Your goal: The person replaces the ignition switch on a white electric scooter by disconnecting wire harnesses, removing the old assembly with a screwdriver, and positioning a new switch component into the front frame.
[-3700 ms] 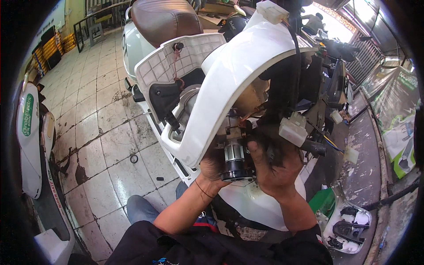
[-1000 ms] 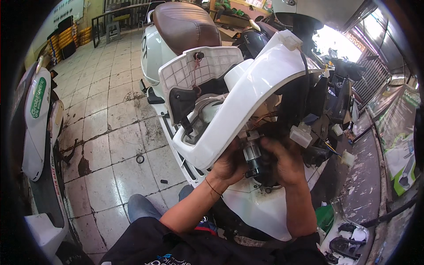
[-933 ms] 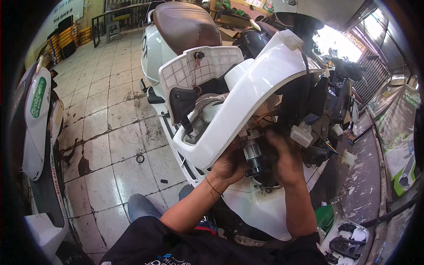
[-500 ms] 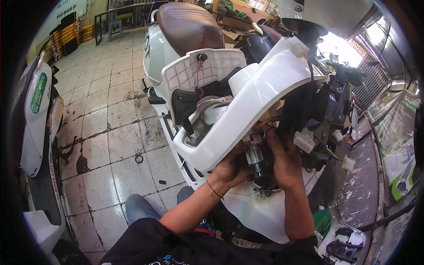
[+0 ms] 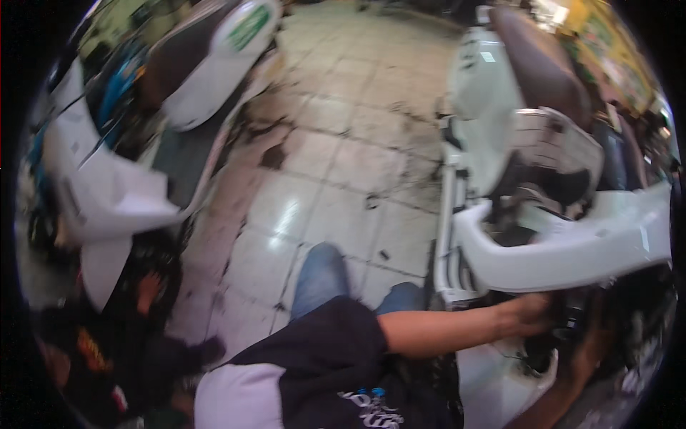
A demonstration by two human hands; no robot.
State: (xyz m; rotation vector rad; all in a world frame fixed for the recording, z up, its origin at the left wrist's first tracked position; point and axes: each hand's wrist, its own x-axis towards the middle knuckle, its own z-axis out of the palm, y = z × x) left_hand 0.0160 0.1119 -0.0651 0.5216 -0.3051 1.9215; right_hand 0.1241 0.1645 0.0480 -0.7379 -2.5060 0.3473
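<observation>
My left hand (image 5: 529, 312) reaches to the right, beneath the curved white front panel (image 5: 557, 264) of the scooter, with curled fingers on the left side of a dark cylindrical part (image 5: 572, 318); what they grip is unclear. My right hand (image 5: 599, 332) is on the other side of that part, blurred and in shadow, its fingers indistinct. Below both hands is a white body panel (image 5: 493, 393). The brown seat (image 5: 539, 64) rises behind the inner cover (image 5: 550, 143).
Another white scooter (image 5: 114, 193) stands at left. A co-worker (image 5: 107, 357) in dark clothes crouches at lower left, a hand (image 5: 148, 289) near it. A dark ring (image 5: 371, 200) and small black piece (image 5: 384, 255) lie on the tiled floor (image 5: 329, 157) between the scooters.
My view has swung left, bringing the co-worker and left scooter into sight and shifting my scooter rightward in the picture. My hands remain around the cylindrical part.
</observation>
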